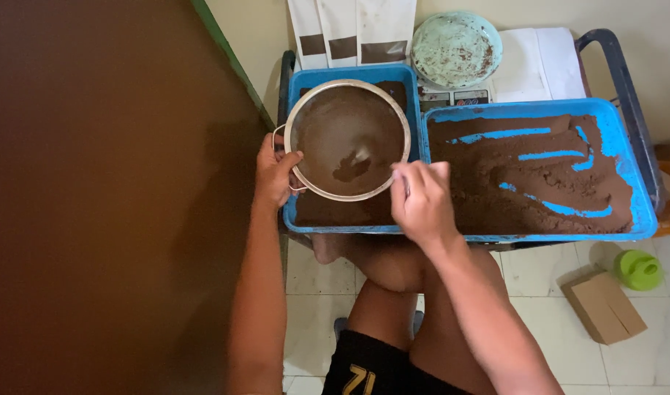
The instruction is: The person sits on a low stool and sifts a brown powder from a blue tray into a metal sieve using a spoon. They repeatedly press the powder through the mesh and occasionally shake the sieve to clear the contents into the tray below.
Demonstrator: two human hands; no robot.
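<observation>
Tiled floor, low cart carrying two blue trays. Left hand (pixel 275 174) is clenching the sieve (pixel 347 139) handle, holding it over the left tray (pixel 300 80) so powder drops in. Right hand (pixel 421 201) is gripping a spoon (pixel 379 161), stirring inside the sieve.

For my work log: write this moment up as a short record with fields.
left hand: left hand grips the wire handle of the round sieve
right hand: right hand at the sieve's rim, holding a spoon that stirs inside it
sieve contents: small clump of brown powder
under the sieve: small blue tray
to the right: large blue tray spread with brown powder
behind: white pouches, green plate
floor: cardboard box, green lid
</observation>
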